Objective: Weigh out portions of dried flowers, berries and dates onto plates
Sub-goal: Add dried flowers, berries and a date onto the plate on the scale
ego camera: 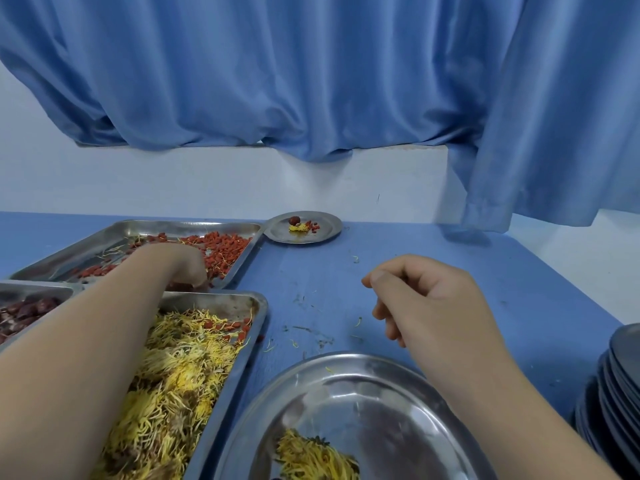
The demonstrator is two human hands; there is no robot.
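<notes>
While the near plate (pixel 363 410) is holding only dried flowers (pixel 311 459), the left hand (pixel 180 268) is digging into the berry tray (pixel 221 244), its grip hidden. The right hand (pixel 426 299) is hovering loosely curled over the tabletop (pixel 450 258), seemingly empty. Next, probably: carrying berries across.

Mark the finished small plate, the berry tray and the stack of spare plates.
finished small plate (pixel 325 233): head view, bare right rim.
berry tray (pixel 194 226): head view, far wall.
stack of spare plates (pixel 623 372): head view, edge of the upper plates.
</notes>
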